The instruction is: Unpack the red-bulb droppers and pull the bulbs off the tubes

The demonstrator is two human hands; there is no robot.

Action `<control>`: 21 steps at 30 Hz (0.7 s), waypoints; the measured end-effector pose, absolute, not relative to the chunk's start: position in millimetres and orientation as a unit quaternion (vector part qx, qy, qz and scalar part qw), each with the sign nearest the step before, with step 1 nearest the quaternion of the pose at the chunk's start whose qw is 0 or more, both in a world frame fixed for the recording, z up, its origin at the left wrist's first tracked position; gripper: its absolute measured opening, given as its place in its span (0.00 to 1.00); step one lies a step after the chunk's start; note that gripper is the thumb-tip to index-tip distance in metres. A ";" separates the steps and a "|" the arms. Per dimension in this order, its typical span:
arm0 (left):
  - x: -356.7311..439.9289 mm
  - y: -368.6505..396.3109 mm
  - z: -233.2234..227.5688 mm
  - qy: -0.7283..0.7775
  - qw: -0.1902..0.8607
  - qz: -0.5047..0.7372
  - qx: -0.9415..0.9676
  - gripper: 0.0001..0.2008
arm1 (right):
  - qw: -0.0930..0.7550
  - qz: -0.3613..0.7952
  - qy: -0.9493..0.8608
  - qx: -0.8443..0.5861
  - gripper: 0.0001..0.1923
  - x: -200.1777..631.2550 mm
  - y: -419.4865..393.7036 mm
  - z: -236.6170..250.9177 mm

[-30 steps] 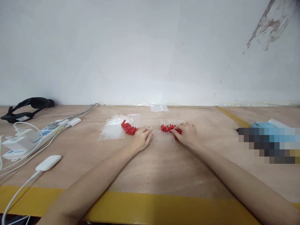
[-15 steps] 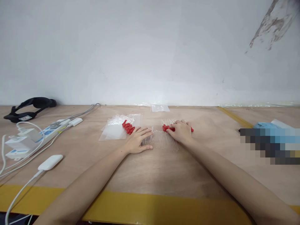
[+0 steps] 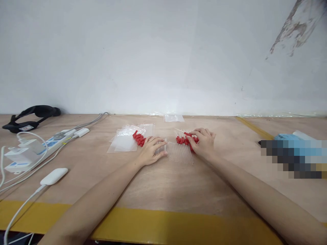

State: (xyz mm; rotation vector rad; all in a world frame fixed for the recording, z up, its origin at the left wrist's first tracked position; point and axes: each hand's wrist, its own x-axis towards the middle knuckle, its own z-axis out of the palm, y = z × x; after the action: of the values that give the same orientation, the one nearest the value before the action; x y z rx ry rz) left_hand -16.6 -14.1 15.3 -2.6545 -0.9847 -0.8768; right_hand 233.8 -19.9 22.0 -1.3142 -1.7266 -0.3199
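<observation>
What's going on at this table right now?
A person sits at a wooden table with both bare hands on a row of clear tubes. The left hand lies flat on the row's left end. The right hand is curled over the red caps at the tubes' far ends, pinching one between its fingertips. Another small heap of red caps lies by the clear bags to the left.
</observation>
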 end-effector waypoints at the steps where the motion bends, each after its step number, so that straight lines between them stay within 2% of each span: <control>1: -14.0 -15.0 16.3 -0.334 0.106 -0.321 -0.880 0.18 | 0.467 -0.114 -0.708 -0.518 0.09 234.2 -23.0 21.9; 5: -4.6 -17.9 19.0 -0.320 0.164 -0.389 -0.848 0.15 | 0.490 -0.020 -0.752 -0.441 0.08 227.2 -36.4 15.5; 10: -3.3 -16.4 11.1 -0.268 0.183 -0.368 -0.871 0.09 | 0.474 0.030 -0.778 -0.410 0.08 215.8 -46.2 5.4; 15: -5.2 -15.6 6.1 -0.259 0.209 -0.343 -0.879 0.11 | 0.405 -0.045 -0.810 -0.422 0.14 208.0 -51.6 4.5; 21: -0.5 -28.0 11.7 -0.227 0.251 -0.301 -0.892 0.08 | 0.381 -0.160 -0.821 -0.394 0.11 198.9 -53.2 1.4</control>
State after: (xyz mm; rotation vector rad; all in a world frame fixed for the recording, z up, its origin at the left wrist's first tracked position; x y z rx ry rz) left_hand -0.5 -28.0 11.7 -2.4264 -0.6167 -0.8188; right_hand 198.9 -53.2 1.4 -1.0058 -2.0955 -0.4083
